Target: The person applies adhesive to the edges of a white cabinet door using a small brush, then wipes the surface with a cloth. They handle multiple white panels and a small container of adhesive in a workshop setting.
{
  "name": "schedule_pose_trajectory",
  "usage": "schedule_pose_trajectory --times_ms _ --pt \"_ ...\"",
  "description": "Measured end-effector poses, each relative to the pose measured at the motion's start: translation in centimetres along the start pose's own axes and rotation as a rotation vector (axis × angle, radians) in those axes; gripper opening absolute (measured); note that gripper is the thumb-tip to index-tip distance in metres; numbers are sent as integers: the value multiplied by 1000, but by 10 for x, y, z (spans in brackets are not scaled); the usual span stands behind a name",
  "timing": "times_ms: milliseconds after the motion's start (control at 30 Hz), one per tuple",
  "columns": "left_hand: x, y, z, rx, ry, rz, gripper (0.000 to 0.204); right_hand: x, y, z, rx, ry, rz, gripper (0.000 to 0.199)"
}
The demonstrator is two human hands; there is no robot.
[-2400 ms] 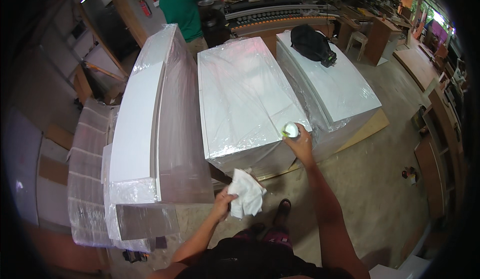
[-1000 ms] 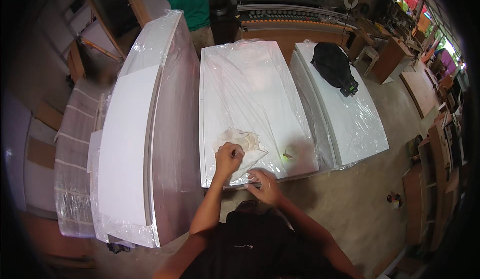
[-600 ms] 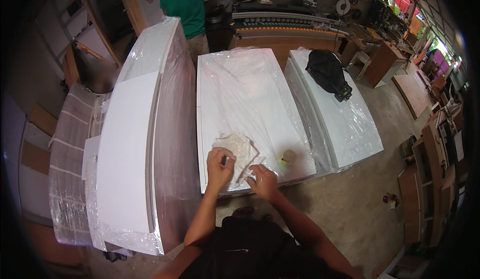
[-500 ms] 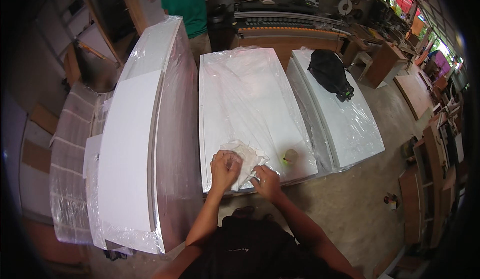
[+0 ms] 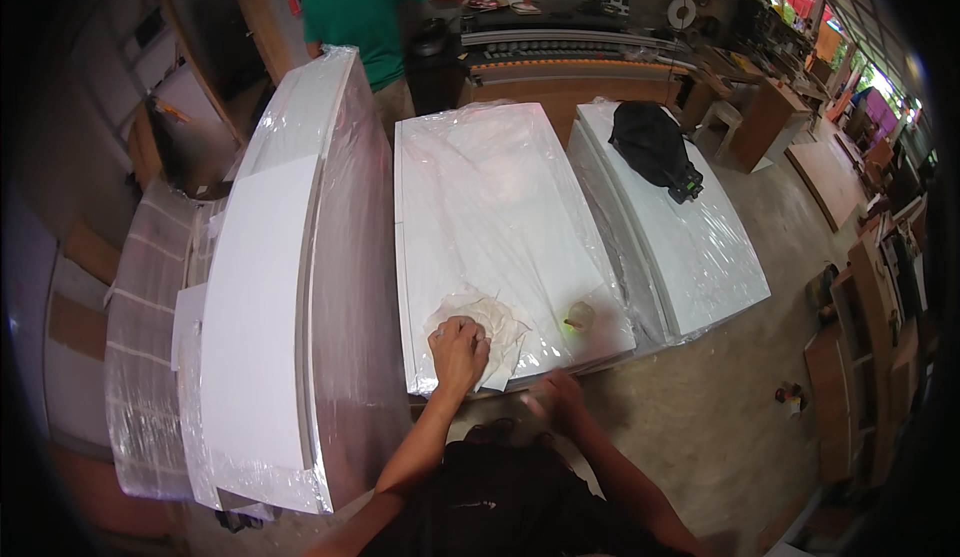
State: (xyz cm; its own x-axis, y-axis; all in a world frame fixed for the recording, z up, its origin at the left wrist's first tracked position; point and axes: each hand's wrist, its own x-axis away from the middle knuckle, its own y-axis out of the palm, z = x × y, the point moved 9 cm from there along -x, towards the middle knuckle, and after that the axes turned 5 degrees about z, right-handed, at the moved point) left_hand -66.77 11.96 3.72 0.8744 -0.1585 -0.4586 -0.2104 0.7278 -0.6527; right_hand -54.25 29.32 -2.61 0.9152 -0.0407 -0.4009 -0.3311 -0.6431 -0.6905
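A crumpled off-white cloth [image 5: 507, 330] lies spread on the near left part of the middle white panel [image 5: 490, 207], which is wrapped in clear plastic film. On top of the cloth rests my left hand [image 5: 460, 350], its fingers curled and gripping the fabric against the panel. My right hand [image 5: 556, 399] is just off the panel's near edge, apart from the cloth. Motion smears its fingers, so their closure is unclear. Right of the cloth, a small rounded pale object with a yellow-green spot [image 5: 578, 317] sits on the panel in a blurred patch.
A tall film-wrapped white unit [image 5: 260, 297] stands at my left. To the right, another wrapped white panel [image 5: 680, 247] carries a black bag [image 5: 650, 142]. A person in a green shirt [image 5: 355, 17] stands at the back by a workbench [image 5: 560, 52]. Wooden boards [image 5: 830, 187] line the right side.
The cloth, bunched between both hands before, now lies flatter on the panel under my left hand. My right hand has let go of it and moved back past the near edge.
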Motion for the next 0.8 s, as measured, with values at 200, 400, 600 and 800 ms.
schedule_pose_trajectory --times_ms 200,400,600,800 --pt "15 -32 118 531 383 46 18 121 2 54 -422 600 -169 27" --pt "115 62 243 852 662 -734 45 125 -24 21 -1418 597 349 45" --pt "213 144 283 546 1098 -911 69 180 -62 32 -1982 615 848 72" --pt "309 247 276 549 994 -1420 54 327 -66 49 -1852 864 862 73"
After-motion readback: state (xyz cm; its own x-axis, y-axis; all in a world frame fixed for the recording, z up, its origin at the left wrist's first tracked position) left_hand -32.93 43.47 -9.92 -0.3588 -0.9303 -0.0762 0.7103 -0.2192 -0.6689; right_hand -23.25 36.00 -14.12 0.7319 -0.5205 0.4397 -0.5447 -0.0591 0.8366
